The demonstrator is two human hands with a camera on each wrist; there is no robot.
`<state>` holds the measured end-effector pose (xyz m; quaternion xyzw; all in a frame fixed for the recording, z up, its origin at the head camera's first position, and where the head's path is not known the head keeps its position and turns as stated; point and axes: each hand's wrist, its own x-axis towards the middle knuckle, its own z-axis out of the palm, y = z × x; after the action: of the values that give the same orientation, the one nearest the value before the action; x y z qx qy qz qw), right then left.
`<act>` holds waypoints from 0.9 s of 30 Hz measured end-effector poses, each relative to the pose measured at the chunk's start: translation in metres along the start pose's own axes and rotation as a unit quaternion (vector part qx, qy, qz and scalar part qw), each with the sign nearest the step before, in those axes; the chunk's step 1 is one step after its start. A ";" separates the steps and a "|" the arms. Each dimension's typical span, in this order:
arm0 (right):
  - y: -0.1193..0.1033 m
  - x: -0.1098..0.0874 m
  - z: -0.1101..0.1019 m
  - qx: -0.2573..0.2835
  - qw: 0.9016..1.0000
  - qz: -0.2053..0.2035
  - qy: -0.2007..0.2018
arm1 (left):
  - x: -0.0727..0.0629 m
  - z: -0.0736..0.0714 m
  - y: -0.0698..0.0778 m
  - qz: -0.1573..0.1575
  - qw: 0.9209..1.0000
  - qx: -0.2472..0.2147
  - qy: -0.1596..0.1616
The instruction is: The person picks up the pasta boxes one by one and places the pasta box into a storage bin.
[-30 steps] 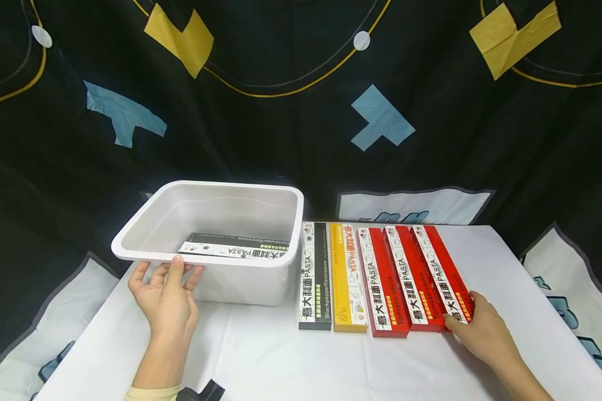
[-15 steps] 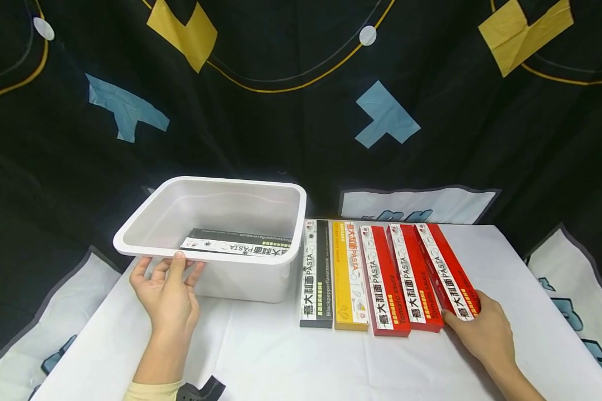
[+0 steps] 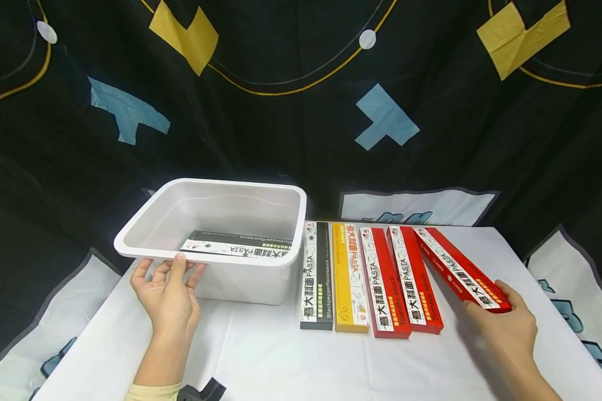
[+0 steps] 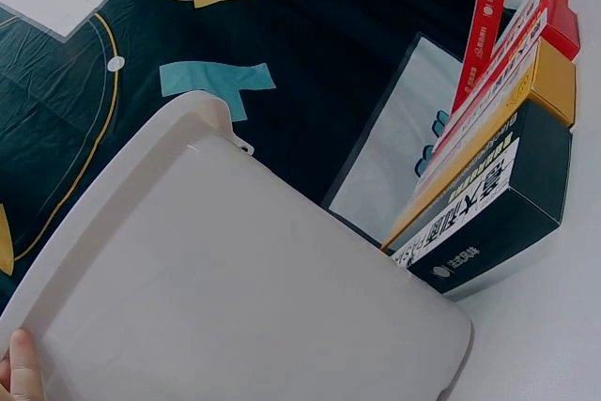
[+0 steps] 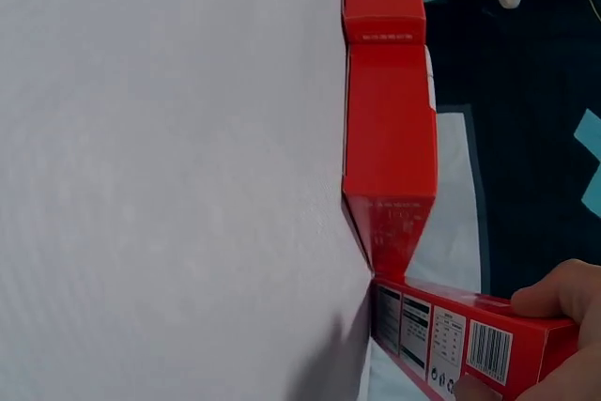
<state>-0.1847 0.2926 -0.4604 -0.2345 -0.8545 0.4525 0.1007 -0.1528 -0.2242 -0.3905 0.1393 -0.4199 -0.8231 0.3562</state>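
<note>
1. While the left hand point(image 3: 169, 301) grips the near rim of a white tub point(image 3: 246, 284), thumb on top and fingers beneath, the right hand point(image 3: 509, 323) holds the rightmost red box point(image 3: 464, 270) by its near end, thumb and fingers on opposite sides.
2. That held box is at the right of the white worktop point(image 3: 291, 367), slanting away to the far left. Its near end is up, with a shadow below; whether its far end touches the surface, I cannot tell.
3. Left of it, side by side, lie two more red boxes point(image 3: 415, 278), a yellow box point(image 3: 351, 278) and a black-and-white box point(image 3: 317, 278), the last just beside the tub.
4. Inside the tub lies another black-and-white pasta box point(image 3: 231, 249), crosswise.
5. The step in hand appears to be picking the red box up out of the row.
6. The next move probably calls for a firm pinch and raising the far end clear of its red neighbour, the left hand steadying the tub.
</note>
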 end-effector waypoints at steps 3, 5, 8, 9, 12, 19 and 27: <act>-0.002 0.002 -0.005 0.011 1.000 0.027 0.002 | 0.000 0.000 0.000 -0.001 1.000 -0.002 -0.001; -0.003 0.003 -0.010 0.016 0.999 0.041 0.007 | 0.000 0.000 0.000 0.000 1.000 -0.004 -0.001; -0.007 0.005 -0.018 0.033 0.998 0.049 0.017 | 0.000 0.000 0.000 0.001 1.000 -0.002 -0.002; -0.010 0.006 -0.021 0.040 0.998 0.054 0.021 | 0.000 0.000 0.000 0.002 1.000 0.001 -0.002; -0.020 0.007 -0.032 0.060 0.996 0.061 0.029 | 0.000 0.000 0.000 0.003 1.000 0.008 -0.003; -0.041 0.001 -0.049 0.096 0.993 0.051 0.046 | -0.001 0.000 0.001 0.009 1.000 0.006 -0.003; -0.052 -0.009 -0.058 0.259 0.965 0.010 0.037 | 0.000 0.001 0.000 0.002 1.000 -0.009 0.004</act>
<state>-0.1709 0.3049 -0.3841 -0.2254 -0.7013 0.6504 0.1852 -0.1526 -0.2238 -0.3898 0.1388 -0.4112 -0.8255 0.3609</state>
